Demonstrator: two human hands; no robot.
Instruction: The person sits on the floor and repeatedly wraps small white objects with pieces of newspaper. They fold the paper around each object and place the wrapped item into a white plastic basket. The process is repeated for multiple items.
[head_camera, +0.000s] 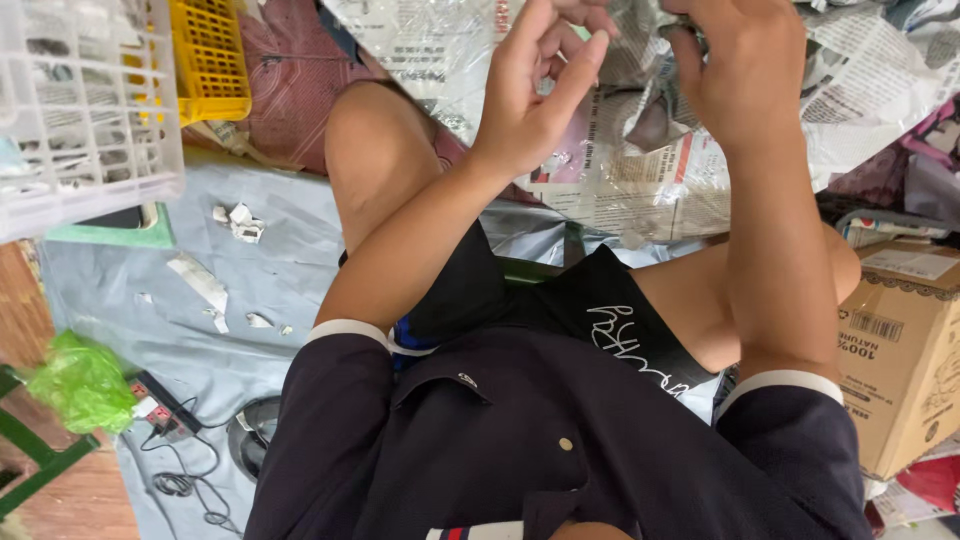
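I am seated, looking down past my dark shirt and bare knees. My left hand (535, 85) is raised at the top middle, fingers pinched on the edge of a crumpled newspaper sheet (640, 165) that spreads over my lap. My right hand (745, 65) is just to the right of it, fingers curled into the same crumpled paper near the top edge. What the paper wraps is hidden by both hands.
A white plastic crate (85, 110) and a yellow crate (210, 55) stand at the upper left. A cardboard box (905, 350) sits at the right. Torn paper scraps (235, 222), a green bag (80, 385) and a power strip (160, 405) lie on the grey floor sheet.
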